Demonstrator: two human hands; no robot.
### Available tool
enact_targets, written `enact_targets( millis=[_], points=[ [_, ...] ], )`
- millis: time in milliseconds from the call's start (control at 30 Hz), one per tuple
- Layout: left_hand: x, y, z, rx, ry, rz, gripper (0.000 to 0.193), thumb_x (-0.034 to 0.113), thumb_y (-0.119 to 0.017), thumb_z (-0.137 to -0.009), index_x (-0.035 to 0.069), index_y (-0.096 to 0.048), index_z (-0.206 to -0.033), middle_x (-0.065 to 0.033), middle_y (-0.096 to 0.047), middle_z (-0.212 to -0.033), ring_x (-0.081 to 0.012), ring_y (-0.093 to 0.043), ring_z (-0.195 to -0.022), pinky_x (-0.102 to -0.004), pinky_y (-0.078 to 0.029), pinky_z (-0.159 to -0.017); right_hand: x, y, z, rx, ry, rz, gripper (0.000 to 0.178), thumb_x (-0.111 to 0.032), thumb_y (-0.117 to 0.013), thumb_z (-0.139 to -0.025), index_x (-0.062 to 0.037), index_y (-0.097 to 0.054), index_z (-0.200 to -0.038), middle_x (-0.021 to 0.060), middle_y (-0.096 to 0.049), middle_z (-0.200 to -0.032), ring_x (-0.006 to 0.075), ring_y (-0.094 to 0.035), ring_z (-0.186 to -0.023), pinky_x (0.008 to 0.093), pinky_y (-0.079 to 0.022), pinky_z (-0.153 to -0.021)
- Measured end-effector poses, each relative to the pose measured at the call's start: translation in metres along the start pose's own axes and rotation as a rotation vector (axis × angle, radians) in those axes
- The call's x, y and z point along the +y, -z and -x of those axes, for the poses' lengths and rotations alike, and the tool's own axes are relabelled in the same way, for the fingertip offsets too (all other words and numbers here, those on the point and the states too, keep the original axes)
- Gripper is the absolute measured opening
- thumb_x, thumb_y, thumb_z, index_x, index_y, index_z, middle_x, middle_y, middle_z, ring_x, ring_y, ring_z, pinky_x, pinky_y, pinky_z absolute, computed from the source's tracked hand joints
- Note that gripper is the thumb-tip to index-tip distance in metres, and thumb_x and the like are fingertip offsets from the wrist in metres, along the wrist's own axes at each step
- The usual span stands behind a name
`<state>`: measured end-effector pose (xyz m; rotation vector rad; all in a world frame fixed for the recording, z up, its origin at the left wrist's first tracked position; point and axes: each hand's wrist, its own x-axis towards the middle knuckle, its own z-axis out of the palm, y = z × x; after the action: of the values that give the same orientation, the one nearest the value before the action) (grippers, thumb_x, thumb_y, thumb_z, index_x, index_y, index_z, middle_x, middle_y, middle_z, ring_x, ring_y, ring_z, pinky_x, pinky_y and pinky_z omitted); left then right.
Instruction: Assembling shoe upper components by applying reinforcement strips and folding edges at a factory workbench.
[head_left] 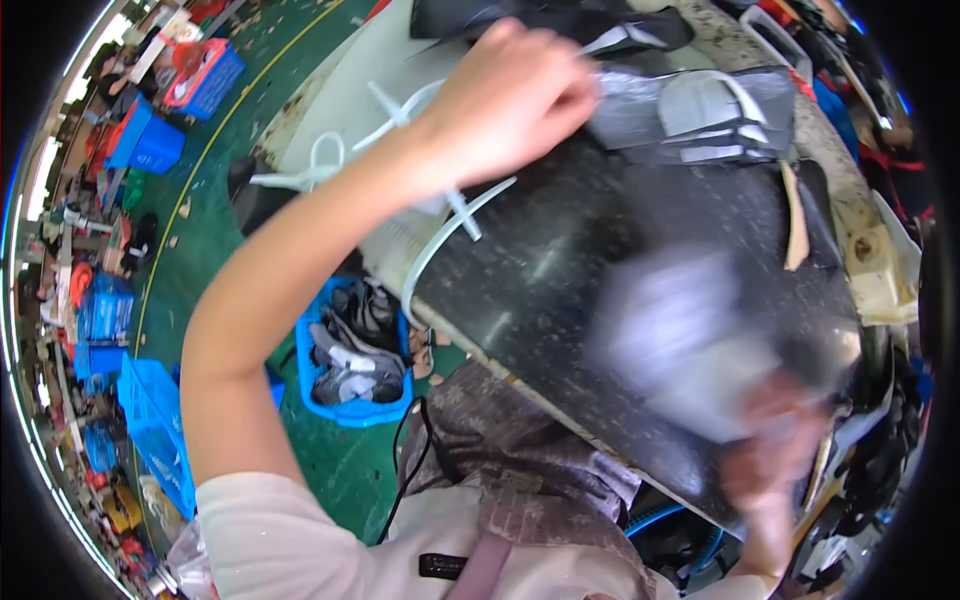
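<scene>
Head view: left hand (515,95) pinches the grey-and-black fabric shoe piece (690,115) at the far end of the black worktable (560,280); right hand (765,455), blurred, grips a pale piece (680,335) at its near edge.

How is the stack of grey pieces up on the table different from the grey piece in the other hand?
The stack of grey and black shoe pieces lies sharp on the dark table under the left hand; the grey sheet piece is blurred, held off the table by the right hand. The stack holds several pieces; the sheet looks single. Both are grey.
</scene>
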<state>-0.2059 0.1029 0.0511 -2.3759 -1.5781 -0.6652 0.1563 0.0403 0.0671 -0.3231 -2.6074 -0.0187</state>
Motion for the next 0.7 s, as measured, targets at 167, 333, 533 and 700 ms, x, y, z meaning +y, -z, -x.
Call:
enact_targets(
  millis=[167, 333, 533, 700],
  points=[
    [0.045, 0.001, 0.049, -0.042, 0.111, -0.061, 0.014, 0.018, -0.076, -0.080, 0.007, -0.073, -0.089, -0.0058, -0.066, -0.088, -0.0232, -0.061, -0.094, -0.0376, -0.041, -0.088, -0.034, 0.002, 0.074, -0.185, -0.312, -0.117, 0.044, -0.023, -0.086, -0.067, -0.0170, -0.076, -0.110, 0.0049, -0.061, -0.120, 0.0233, -0.054, -0.089, 0.0336, -0.049, -0.072],
    [0.045, 0.001, 0.058, 0.153, 0.424, 0.396, 0.013, 0.008, -0.077, -0.079, 0.002, -0.072, -0.090, -0.0097, -0.070, -0.091, -0.0274, -0.066, -0.086, -0.0367, -0.047, -0.084, -0.038, -0.008, 0.064, -0.124, -0.372, -0.193, 0.038, -0.018, -0.083, -0.071, -0.0164, -0.075, -0.108, 0.0035, -0.061, -0.120, 0.0231, -0.052, -0.087, 0.0332, -0.049, -0.071],
    [0.066, 0.032, 0.068, -0.036, 0.232, -0.367, 0.013, 0.008, -0.077, -0.078, 0.007, -0.073, -0.090, -0.0065, -0.069, -0.095, -0.0241, -0.061, -0.098, -0.0378, -0.039, -0.095, -0.042, -0.005, 0.065, -0.088, -0.426, -0.220, 0.036, -0.018, -0.081, -0.073, -0.0154, -0.075, -0.108, 0.0037, -0.060, -0.122, 0.0227, -0.052, -0.089, 0.0349, -0.048, -0.074],
    [0.095, 0.039, 0.043, 0.174, 0.381, 0.757, 0.007, 0.000, -0.072, -0.081, 0.003, -0.067, -0.085, -0.0083, -0.070, -0.099, -0.0226, -0.064, -0.091, -0.0351, -0.048, -0.081, -0.043, 0.005, 0.058, -0.014, -0.412, -0.259, 0.043, -0.017, -0.084, -0.074, -0.0104, -0.072, -0.116, 0.0069, -0.063, -0.118, 0.0211, -0.056, -0.086, 0.0344, -0.050, -0.074]
  ],
)
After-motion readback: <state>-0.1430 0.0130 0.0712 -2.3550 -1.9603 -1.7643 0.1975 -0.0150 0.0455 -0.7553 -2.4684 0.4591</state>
